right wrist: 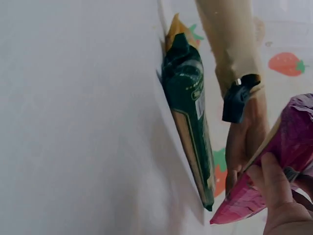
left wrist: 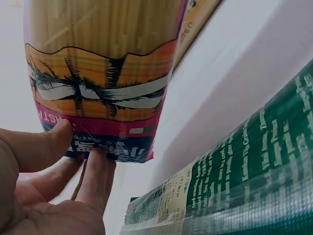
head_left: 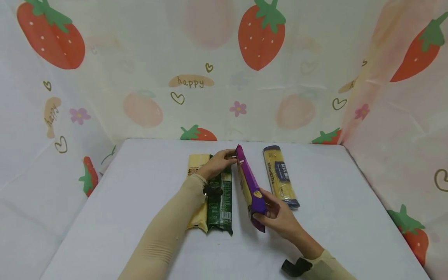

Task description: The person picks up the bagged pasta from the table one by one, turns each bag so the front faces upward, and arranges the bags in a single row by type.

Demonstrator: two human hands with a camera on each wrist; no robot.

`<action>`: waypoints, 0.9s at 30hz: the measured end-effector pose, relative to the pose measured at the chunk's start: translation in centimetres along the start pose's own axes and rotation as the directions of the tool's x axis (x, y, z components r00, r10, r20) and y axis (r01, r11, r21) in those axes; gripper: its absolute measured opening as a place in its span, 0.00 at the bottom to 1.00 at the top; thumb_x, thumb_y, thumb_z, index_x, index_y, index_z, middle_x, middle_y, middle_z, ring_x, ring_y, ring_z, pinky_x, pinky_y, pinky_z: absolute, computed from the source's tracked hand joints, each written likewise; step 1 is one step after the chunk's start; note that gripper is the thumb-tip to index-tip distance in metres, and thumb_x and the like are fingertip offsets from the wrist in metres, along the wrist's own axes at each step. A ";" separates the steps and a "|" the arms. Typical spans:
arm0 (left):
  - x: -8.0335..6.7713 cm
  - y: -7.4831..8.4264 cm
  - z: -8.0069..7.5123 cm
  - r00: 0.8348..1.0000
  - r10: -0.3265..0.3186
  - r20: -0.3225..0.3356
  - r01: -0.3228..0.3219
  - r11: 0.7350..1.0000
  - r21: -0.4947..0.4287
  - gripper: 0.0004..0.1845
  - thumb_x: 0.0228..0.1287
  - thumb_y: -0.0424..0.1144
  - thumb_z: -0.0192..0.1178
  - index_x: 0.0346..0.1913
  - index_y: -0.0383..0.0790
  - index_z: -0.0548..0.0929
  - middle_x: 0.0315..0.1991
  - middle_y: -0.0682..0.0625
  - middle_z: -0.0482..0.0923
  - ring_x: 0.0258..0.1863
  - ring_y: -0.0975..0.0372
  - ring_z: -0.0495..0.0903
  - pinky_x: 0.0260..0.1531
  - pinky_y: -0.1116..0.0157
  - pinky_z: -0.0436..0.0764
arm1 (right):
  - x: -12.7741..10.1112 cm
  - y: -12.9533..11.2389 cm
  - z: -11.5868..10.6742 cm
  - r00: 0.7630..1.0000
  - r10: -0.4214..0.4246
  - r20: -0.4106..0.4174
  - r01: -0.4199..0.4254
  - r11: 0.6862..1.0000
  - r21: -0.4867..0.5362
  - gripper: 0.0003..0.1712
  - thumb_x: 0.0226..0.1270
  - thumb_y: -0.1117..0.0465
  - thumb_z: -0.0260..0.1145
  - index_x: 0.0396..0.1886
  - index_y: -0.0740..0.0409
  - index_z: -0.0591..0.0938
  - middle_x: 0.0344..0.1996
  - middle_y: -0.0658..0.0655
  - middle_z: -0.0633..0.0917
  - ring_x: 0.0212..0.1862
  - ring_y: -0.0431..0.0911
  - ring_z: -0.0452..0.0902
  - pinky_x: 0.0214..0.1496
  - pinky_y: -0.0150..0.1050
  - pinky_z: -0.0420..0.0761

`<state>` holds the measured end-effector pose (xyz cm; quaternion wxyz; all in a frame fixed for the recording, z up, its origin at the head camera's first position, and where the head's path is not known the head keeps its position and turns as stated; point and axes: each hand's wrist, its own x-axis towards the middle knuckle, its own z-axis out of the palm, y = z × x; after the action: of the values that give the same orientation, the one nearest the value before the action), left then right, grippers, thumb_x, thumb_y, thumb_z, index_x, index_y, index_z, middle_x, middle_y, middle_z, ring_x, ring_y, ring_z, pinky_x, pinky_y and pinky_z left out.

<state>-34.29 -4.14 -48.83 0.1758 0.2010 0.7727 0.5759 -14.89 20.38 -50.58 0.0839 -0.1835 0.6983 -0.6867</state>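
A purple packet of spaghetti (head_left: pixel 252 186) is tilted up on its long edge between my two hands. At its far end, my left hand (head_left: pixel 217 164) pinches it between thumb and fingers; the left wrist view shows the pasta (left wrist: pixel 102 24) through its clear front. My right hand (head_left: pixel 281 217) grips the near end, thumb on one side and fingers on the other, as the right wrist view also shows with the pink-purple wrapper (right wrist: pixel 293 134). Beneath my left wrist lies a green packet (head_left: pixel 219 206), beside a pale yellow packet (head_left: pixel 198 217) that my forearm partly covers.
Right of the held packet, a yellow spaghetti packet with dark blue ends (head_left: pixel 280 175) lies on the white table (head_left: pixel 133 217). A strawberry-print curtain (head_left: pixel 217 46) closes off the back and sides. Dark straps with small devices (head_left: pixel 296 267) sit on both wrists.
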 end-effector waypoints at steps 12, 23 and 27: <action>-0.4 -0.2 -0.2 0.997 -0.068 0.040 0.072 0.992 -0.108 0.34 0.88 0.42 0.53 0.87 0.40 0.54 0.82 0.31 0.58 0.81 0.42 0.62 0.76 0.44 0.68 | -0.5 -0.7 0.5 0.996 0.020 -0.089 0.000 0.976 0.217 0.50 0.72 0.74 0.68 0.85 0.74 0.50 0.67 0.54 0.74 0.64 0.38 0.79 0.65 0.33 0.81; -0.5 0.2 -0.4 0.990 -0.131 0.061 0.144 0.930 -0.339 0.34 0.88 0.44 0.52 0.87 0.55 0.52 0.75 0.30 0.64 0.70 0.37 0.76 0.64 0.45 0.82 | -0.6 -1.4 0.7 0.990 0.074 -0.120 -0.030 0.943 0.332 0.47 0.74 0.71 0.69 0.87 0.62 0.58 0.65 0.52 0.75 0.63 0.41 0.78 0.64 0.34 0.82; -0.7 0.1 -0.4 0.992 -0.120 0.028 0.123 0.931 -0.343 0.34 0.88 0.42 0.53 0.87 0.50 0.53 0.73 0.30 0.67 0.67 0.40 0.78 0.63 0.47 0.82 | -0.4 -1.3 0.2 0.997 0.044 -0.071 -0.027 0.975 0.222 0.46 0.75 0.69 0.70 0.86 0.66 0.58 0.65 0.54 0.76 0.62 0.41 0.79 0.62 0.35 0.83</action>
<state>-33.93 -4.79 -48.64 0.2461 0.1211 0.6707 0.6892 -14.30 20.38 -49.34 0.0896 -0.1347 0.6235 -0.7649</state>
